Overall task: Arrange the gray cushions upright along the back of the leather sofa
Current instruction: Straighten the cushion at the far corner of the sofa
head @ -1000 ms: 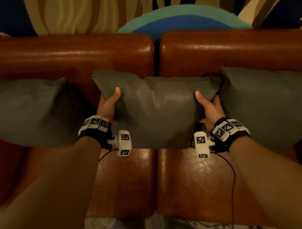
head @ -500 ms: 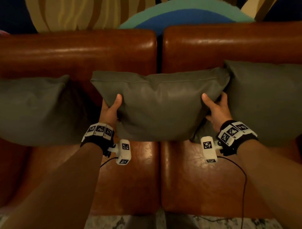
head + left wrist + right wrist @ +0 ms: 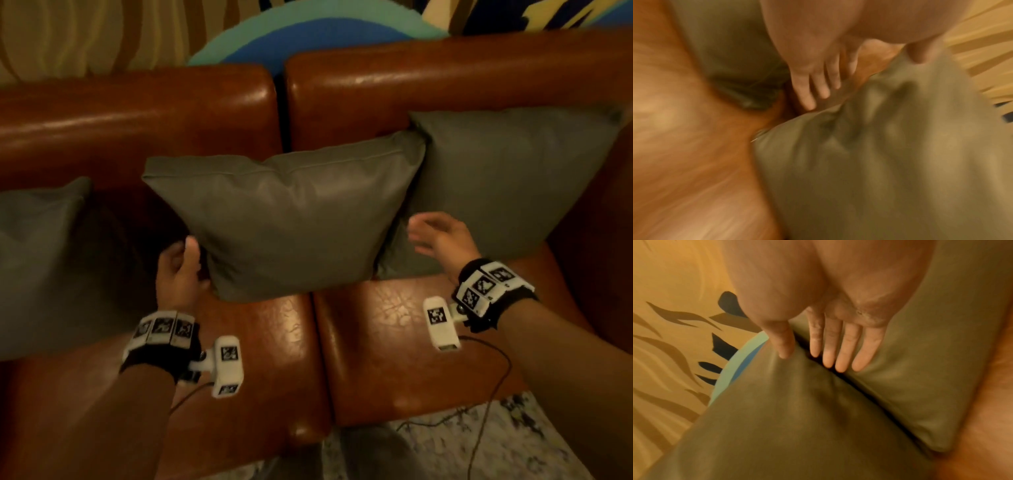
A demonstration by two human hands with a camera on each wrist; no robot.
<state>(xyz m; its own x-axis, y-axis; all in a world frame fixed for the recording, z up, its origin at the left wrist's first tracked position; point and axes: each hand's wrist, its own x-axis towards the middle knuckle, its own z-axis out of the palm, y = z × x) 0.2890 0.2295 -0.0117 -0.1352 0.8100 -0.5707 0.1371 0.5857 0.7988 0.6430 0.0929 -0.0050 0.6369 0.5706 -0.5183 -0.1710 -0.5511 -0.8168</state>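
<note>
The middle cushion (image 3: 291,219) is propped upright on the sofa (image 3: 137,113), flanked by the left hand (image 3: 178,274) and right hand (image 3: 442,236), both spread, gripping nothing.

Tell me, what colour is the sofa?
The sofa is shiny reddish-brown leather. The head view shows it best.

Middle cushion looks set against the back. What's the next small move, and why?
Probably draw both hands clear. The middle cushion stands upright against the sofa back, overlapping the right cushion. The right hand is open, off it; the left hand is only beside its edge.
</note>
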